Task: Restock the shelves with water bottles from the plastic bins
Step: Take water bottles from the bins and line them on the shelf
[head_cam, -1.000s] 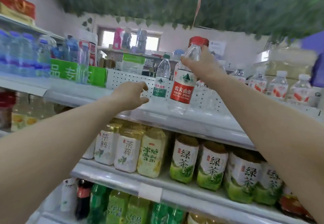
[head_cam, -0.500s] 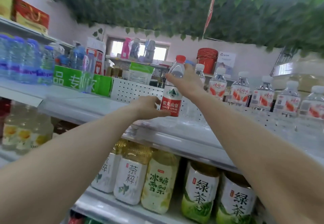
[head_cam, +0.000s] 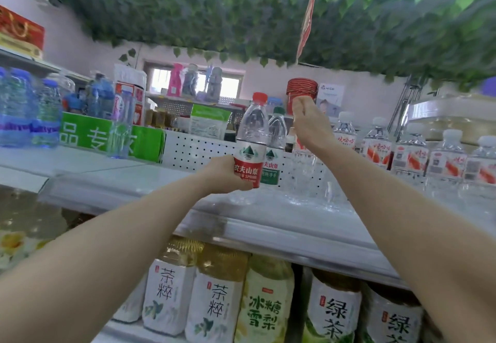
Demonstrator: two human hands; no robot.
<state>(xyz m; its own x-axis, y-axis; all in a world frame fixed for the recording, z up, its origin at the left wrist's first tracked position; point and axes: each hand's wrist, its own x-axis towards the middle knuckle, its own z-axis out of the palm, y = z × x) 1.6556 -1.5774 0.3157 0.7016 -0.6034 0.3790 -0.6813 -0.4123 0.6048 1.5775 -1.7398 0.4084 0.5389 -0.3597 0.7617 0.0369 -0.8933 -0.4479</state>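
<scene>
Two hands reach over the top shelf (head_cam: 268, 216). Left hand (head_cam: 222, 175) grips the red-labelled water bottle (head_cam: 251, 141) at its label, upright beside a green-labelled bottle (head_cam: 274, 149). Right hand (head_cam: 308, 122) hangs above, fingers (head_cam: 296, 105) loosely curled, holding nothing.

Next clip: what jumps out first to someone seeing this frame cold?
The red-labelled bottle stands at mid-frame on the top shelf, the left hand gripping its label. The right hand is raised just to its right, holding nothing. Overhead, green leaves cover the ceiling.
</scene>
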